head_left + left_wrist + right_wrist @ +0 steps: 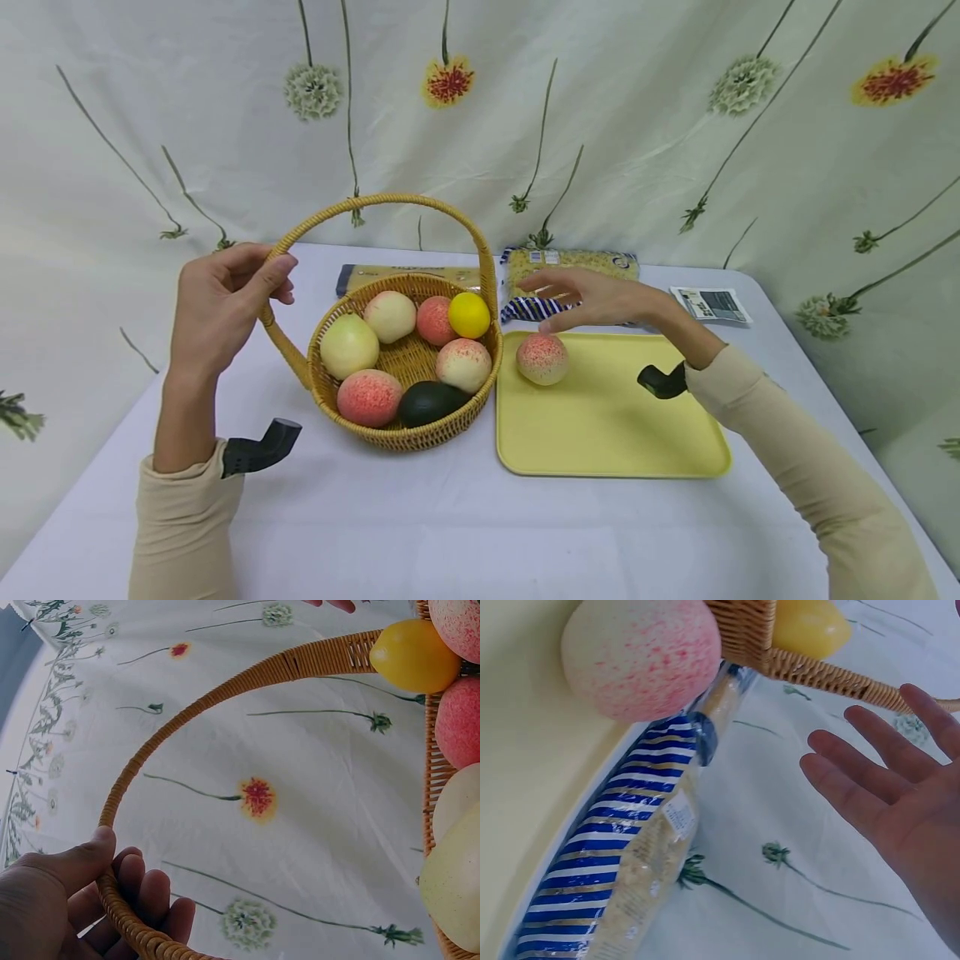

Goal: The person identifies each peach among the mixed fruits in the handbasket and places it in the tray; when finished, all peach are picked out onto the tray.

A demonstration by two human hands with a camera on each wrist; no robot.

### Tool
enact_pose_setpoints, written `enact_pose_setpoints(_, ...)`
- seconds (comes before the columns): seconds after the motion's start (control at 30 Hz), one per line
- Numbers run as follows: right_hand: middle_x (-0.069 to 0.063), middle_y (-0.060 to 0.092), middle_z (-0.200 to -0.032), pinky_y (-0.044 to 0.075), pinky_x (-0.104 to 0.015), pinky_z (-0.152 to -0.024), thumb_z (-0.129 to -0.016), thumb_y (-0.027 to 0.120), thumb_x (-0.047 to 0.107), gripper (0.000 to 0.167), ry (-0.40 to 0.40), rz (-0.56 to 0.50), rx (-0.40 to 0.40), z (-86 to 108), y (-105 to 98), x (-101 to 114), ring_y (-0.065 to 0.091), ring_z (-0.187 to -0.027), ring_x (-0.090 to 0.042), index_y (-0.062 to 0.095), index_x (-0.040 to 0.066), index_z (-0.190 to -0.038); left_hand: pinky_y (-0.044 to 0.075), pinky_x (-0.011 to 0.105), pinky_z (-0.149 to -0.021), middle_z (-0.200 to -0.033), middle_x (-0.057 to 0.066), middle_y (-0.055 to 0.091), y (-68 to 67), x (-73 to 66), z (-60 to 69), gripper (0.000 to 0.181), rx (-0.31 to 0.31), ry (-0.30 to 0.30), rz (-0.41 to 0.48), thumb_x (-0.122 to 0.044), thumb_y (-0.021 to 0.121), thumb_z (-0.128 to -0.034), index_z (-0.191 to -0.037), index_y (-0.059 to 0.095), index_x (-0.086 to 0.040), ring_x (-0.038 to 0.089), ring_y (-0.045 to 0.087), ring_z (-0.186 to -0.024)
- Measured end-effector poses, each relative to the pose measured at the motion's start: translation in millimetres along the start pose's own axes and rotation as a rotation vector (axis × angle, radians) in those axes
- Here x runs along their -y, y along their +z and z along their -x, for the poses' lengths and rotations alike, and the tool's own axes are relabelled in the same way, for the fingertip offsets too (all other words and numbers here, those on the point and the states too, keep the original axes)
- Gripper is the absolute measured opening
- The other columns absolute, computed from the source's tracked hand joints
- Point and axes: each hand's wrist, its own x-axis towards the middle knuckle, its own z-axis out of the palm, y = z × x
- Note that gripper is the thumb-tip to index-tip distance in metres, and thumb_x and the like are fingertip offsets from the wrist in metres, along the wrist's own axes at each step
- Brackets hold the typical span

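My left hand (217, 308) grips the left side of the handle of a wicker basket (408, 437), its fingers curled round the handle in the left wrist view. Inside the basket lie several peaches (370, 397), a large pale green-yellow fruit (349, 346), a yellow lemon (468, 315) and a dark green avocado (432, 404). To the right, my right hand (592, 298) hovers with fingers extended over the back of a yellow tray (615, 425), holding nothing. Just below its fingertips a red-speckled white peach (542, 360) sits at the tray's left end.
Behind the tray lies a clear pasta bag (577, 265) with blue-striped ends. A long brown packet (367, 275) lies behind the basket, and a small white-and-dark packet (710, 305) at the back right. A flower-printed cloth (630, 125) hangs behind the white-covered table (450, 533).
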Motion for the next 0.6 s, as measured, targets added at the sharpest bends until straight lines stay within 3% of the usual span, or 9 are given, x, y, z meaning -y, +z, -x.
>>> enact_pose_setpoints(0.27, -0.002, 0.036, -0.151, 0.031, -0.055, -0.108, -0.085, 0.067, 0.05, 0.077, -0.075, 0.085, 0.034, -3.7, -1, 23, 0.036, -0.138, -0.03, 0.034, 0.02, -0.148, 0.048, 0.014, -0.058, -0.071, -0.008, 0.063, -0.4, -1.0, 0.1, 0.018, -0.002, -0.007, 0.004, -0.014, 0.067, -0.0901, -0.102, 0.068, -0.001, 0.006, 0.06, -0.06)
enact_pose_setpoints(0.6, 0.001, 0.035, -0.152, 0.032, -0.051, -0.109, -0.085, 0.068, 0.047, 0.075, -0.148, 0.153, 0.046, -23.1, 5, 49, 0.038, -0.136, -0.026, 0.034, 0.021, -0.148, 0.048, 0.014, -0.056, -0.07, -0.008, 0.063, -0.5, -1.0, -0.4, 0.017, -0.004, -0.004, 0.015, -0.014, 0.067, -0.0896, -0.101, 0.068, -0.002, 0.006, 0.06, -0.06)
